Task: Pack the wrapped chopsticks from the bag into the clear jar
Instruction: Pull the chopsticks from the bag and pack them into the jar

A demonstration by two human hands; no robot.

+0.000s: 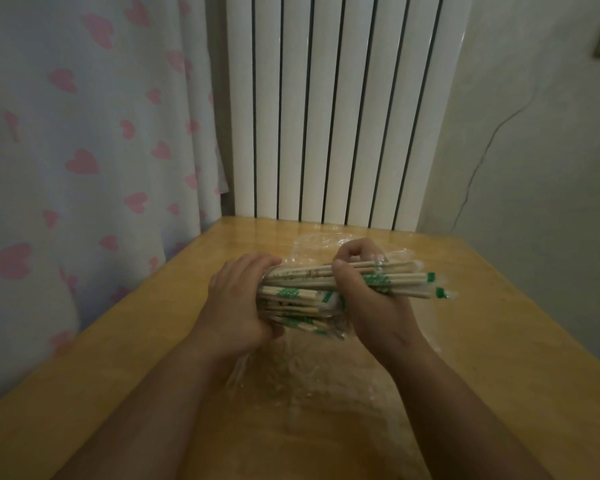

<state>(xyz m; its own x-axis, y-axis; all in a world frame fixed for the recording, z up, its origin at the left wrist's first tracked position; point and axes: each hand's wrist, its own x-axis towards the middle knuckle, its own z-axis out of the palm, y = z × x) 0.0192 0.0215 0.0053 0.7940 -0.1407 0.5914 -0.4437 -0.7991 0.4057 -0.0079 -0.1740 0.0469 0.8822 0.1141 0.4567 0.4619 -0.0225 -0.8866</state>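
On one wooden table [499, 341], two hands' grips clasp one chopstick bundle [302, 299].

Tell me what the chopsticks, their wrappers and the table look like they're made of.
Chopsticks: pale, matte sticks, likely bamboo or wood; grain not resolvable. Wrappers: thin clear plastic film with green print, since the sticks show through. Table: yellowish wood or wood-look laminate, glossy; it shows a sheen near the far edge.
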